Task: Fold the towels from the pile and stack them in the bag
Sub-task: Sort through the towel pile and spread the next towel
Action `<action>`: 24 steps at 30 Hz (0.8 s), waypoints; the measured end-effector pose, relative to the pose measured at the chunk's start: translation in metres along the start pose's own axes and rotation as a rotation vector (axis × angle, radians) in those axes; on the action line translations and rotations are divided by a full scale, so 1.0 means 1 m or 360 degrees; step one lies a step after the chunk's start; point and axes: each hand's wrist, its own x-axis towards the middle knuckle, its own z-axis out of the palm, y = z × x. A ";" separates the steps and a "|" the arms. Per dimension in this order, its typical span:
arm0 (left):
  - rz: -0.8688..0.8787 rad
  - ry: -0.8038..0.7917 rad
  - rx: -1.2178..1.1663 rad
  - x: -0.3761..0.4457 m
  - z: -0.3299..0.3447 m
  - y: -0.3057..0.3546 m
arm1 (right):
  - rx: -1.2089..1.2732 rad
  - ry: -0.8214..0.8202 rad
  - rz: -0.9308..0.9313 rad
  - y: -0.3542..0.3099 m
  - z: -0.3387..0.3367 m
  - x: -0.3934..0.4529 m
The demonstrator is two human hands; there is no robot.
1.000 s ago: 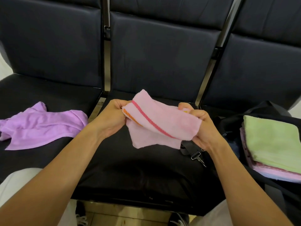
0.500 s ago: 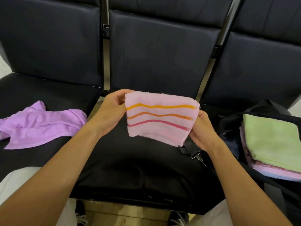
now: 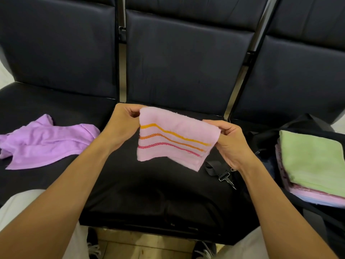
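Lying crumpled on the left seat (image 3: 56, 94), a purple towel (image 3: 44, 143) shows soft terry nap and irregular folds; its left end is cut off by the frame edge. The seats are smooth dark padded leatherette, split by metal bars (image 3: 122, 53).

Over the middle seat the left hand (image 3: 121, 126) pinches the upper left corner of a pink towel (image 3: 173, 137), fingers curled on the cloth. This towel is folded into a rough rectangle of fuzzy terry, crossed by 3 wavy stripes: yellow, orange, pink-red. It hangs in the air, clear of the seat, its lower right corner drooping. The right hand (image 3: 233, 144) grips the right edge, thumb on top, fingers closed behind the cloth and mostly hidden.

Below lies a black webbing strap (image 3: 214, 168) with a metal clip (image 3: 226, 179).

On the right seat an open black bag (image 3: 306, 124) holds a stack (image 3: 313, 193) of folded towels, green one (image 3: 313, 159) on top, pink and pale blue edges beneath. How many are in it is hard to tell; its right side is cut off.
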 end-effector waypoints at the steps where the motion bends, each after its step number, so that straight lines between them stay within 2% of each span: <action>1: 0.0005 -0.0010 -0.0029 0.000 -0.001 0.000 | -0.0001 0.0007 0.0002 0.000 -0.001 0.000; 13: -0.0303 0.0019 -0.0701 0.003 0.003 0.007 | 0.0049 -0.0027 0.0005 0.001 -0.004 0.001; 17: -0.0204 -0.0057 -0.0479 0.002 0.003 0.002 | 0.0067 -0.0057 -0.0002 0.002 -0.006 0.000; 24: 0.0014 -0.0037 -0.0065 0.003 0.001 -0.003 | 0.0008 -0.0082 -0.0020 0.005 -0.007 0.000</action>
